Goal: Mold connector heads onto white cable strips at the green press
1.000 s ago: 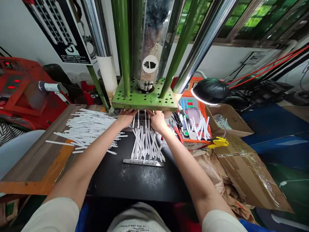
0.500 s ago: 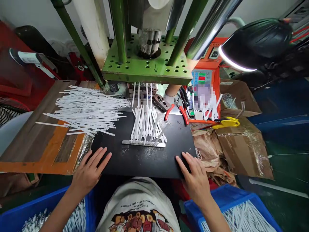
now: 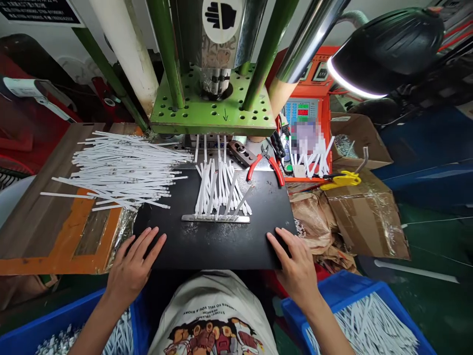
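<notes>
My left hand (image 3: 132, 266) rests on the front left of the black work board (image 3: 218, 246), fingers stretched out and holding nothing. At the board's right edge, my right hand (image 3: 295, 261) lies with its fingers spread, also without anything in it. Between and beyond the hands is a metal bar (image 3: 215, 219) with several white strips (image 3: 221, 192) fanned out behind it. More strips reach under the green press plate (image 3: 210, 116), where their ends are hidden. A large pile of white strips (image 3: 121, 170) lies to the left, past my left hand.
Red-handled cutters (image 3: 265, 165) and a small metal block (image 3: 241, 152) lie behind the board. An orange control box (image 3: 327, 118) and a lit lamp (image 3: 384, 59) stand right. Blue bins (image 3: 347, 283) of strips flank my lap. Yellow-handled pliers (image 3: 342, 181) lie near a carton (image 3: 369, 222).
The view has tilted up and shifted slightly right, so more of the press column shows. Both hands keep their places on the board, and the strips have not visibly moved.
</notes>
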`<action>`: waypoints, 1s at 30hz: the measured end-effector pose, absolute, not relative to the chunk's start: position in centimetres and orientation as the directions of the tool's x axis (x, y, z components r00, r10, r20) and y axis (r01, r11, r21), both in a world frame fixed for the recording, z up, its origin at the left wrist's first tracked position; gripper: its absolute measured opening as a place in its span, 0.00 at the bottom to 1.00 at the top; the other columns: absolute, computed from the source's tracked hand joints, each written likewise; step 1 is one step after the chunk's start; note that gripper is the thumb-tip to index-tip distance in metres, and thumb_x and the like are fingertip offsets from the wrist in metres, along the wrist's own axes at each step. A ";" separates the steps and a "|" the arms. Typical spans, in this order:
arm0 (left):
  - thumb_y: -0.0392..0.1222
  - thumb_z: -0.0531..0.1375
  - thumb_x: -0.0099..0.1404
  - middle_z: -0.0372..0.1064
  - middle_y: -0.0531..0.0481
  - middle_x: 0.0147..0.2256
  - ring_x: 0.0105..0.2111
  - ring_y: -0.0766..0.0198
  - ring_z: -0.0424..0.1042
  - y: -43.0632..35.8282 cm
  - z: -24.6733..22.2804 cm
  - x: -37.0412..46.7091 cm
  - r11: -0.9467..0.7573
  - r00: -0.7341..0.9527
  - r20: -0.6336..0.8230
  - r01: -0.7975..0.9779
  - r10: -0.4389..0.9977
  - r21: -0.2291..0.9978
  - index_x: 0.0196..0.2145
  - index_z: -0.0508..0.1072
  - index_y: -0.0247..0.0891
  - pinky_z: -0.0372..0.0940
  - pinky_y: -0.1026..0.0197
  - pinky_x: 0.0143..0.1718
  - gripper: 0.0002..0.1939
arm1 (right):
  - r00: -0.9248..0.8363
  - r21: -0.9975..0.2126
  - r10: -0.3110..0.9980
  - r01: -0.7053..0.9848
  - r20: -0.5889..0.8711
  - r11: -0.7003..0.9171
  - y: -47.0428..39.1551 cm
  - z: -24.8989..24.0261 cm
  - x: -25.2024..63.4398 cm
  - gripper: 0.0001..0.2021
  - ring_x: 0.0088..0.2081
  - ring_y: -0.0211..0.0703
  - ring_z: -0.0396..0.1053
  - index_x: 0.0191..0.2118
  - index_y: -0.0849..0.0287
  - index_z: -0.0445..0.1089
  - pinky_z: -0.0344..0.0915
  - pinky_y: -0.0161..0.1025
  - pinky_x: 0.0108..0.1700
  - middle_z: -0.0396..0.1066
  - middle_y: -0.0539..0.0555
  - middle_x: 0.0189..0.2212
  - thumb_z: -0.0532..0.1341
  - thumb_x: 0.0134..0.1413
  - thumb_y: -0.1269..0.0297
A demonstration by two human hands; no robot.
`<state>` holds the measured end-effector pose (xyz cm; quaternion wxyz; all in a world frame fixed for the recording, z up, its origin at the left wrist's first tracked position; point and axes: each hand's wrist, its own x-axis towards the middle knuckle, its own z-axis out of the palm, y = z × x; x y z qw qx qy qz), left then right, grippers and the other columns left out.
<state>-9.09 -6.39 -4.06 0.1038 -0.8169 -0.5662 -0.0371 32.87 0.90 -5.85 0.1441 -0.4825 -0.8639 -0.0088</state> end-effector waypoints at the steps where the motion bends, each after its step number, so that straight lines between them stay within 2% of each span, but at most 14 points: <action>1: 0.22 0.48 0.64 0.60 0.39 0.62 0.61 0.48 0.63 -6.3 -4.1 -9.1 -0.337 0.356 0.183 0.933 0.917 -0.127 0.70 0.46 0.43 0.55 0.45 0.61 0.40 | -0.492 -0.123 0.832 0.837 0.257 0.533 0.9 -5.9 32.8 0.40 0.60 0.60 0.59 0.68 0.54 0.50 0.58 0.59 0.60 0.60 0.64 0.59 0.54 0.49 0.83; 7: 0.23 0.49 0.64 0.60 0.38 0.62 0.62 0.47 0.61 -6.7 -4.2 -9.1 -0.331 0.349 0.189 0.936 0.918 -0.119 0.69 0.48 0.42 0.51 0.43 0.63 0.38 | -0.491 -0.124 0.846 0.845 0.208 0.521 0.7 -5.6 33.2 0.36 0.62 0.60 0.57 0.66 0.57 0.55 0.56 0.60 0.61 0.58 0.65 0.61 0.54 0.50 0.82; 9: 0.26 0.49 0.67 0.58 0.37 0.63 0.64 0.45 0.57 -6.7 -4.0 -9.0 -0.336 0.349 0.178 0.936 0.920 -0.102 0.69 0.49 0.43 0.49 0.41 0.64 0.35 | -0.510 -0.154 0.842 0.830 0.176 0.536 0.8 -5.1 33.2 0.32 0.63 0.63 0.55 0.65 0.59 0.56 0.55 0.63 0.61 0.56 0.67 0.62 0.57 0.53 0.78; 11: 0.38 0.53 0.71 0.57 0.36 0.64 0.64 0.42 0.55 -6.2 -3.5 -8.6 -0.371 0.372 0.155 0.928 0.915 -0.042 0.69 0.50 0.43 0.49 0.39 0.63 0.31 | -0.561 -0.236 0.813 0.778 0.158 0.582 1.2 -4.4 32.6 0.30 0.63 0.65 0.54 0.64 0.60 0.58 0.55 0.65 0.61 0.55 0.68 0.63 0.63 0.57 0.67; 13: 0.54 0.55 0.69 0.57 0.34 0.63 0.63 0.39 0.56 -4.9 -2.9 -7.7 -0.416 0.403 0.157 0.908 0.901 0.056 0.69 0.51 0.39 0.53 0.39 0.61 0.36 | -0.593 -0.345 0.779 0.702 0.202 0.624 1.8 -3.8 31.3 0.31 0.62 0.63 0.56 0.63 0.61 0.58 0.58 0.63 0.60 0.57 0.68 0.61 0.65 0.57 0.56; 15: 0.59 0.55 0.68 0.59 0.32 0.61 0.60 0.41 0.60 -3.0 -2.4 -6.4 -0.422 0.394 0.201 0.899 0.897 0.120 0.68 0.51 0.35 0.58 0.43 0.57 0.38 | -0.567 -0.409 0.771 0.655 0.289 0.635 2.6 -3.4 29.2 0.30 0.59 0.58 0.60 0.63 0.61 0.58 0.61 0.58 0.59 0.62 0.67 0.58 0.63 0.60 0.55; 18: 0.48 0.54 0.72 0.67 0.36 0.54 0.51 0.49 0.69 -0.3 -2.2 -4.3 -0.389 0.351 0.277 0.916 0.894 0.094 0.64 0.58 0.35 0.64 0.50 0.49 0.27 | -0.485 -0.407 0.789 0.678 0.377 0.612 3.9 -3.5 26.0 0.22 0.55 0.54 0.63 0.61 0.61 0.60 0.63 0.55 0.56 0.68 0.64 0.52 0.59 0.64 0.61; 21: 0.39 0.53 0.72 0.70 0.42 0.44 0.40 0.56 0.72 0.8 -2.5 -3.1 -0.376 0.336 0.302 0.923 0.892 0.083 0.57 0.65 0.35 0.66 0.55 0.41 0.17 | -0.434 -0.416 0.814 0.706 0.385 0.573 4.7 -3.7 24.2 0.15 0.47 0.51 0.65 0.55 0.62 0.66 0.65 0.51 0.50 0.71 0.61 0.44 0.58 0.64 0.66; 25: 0.37 0.49 0.74 0.66 0.46 0.39 0.35 0.63 0.72 0.2 -3.0 -3.2 -0.387 0.335 0.228 0.887 0.914 0.250 0.49 0.68 0.36 0.68 0.62 0.37 0.11 | -0.511 -0.513 0.808 0.629 0.294 0.584 5.4 -2.9 24.9 0.10 0.38 0.43 0.64 0.48 0.57 0.72 0.65 0.40 0.41 0.68 0.56 0.36 0.57 0.65 0.68; 28: 0.34 0.45 0.74 0.64 0.48 0.40 0.36 0.67 0.72 0.0 -3.0 -3.8 -0.356 0.346 0.102 0.842 0.933 0.404 0.47 0.68 0.38 0.68 0.67 0.36 0.13 | -0.684 -0.558 0.710 0.529 0.166 0.640 6.8 -1.3 25.9 0.10 0.36 0.40 0.65 0.45 0.54 0.75 0.63 0.35 0.38 0.68 0.54 0.35 0.57 0.64 0.70; 30: 0.30 0.44 0.72 0.63 0.49 0.38 0.37 0.67 0.71 0.2 -2.7 -4.0 -0.346 0.374 0.030 0.819 0.927 0.458 0.46 0.69 0.39 0.68 0.68 0.36 0.16 | -0.774 -0.576 0.629 0.485 0.068 0.658 8.4 -0.4 25.8 0.11 0.35 0.38 0.66 0.42 0.54 0.76 0.62 0.33 0.38 0.70 0.52 0.34 0.58 0.63 0.73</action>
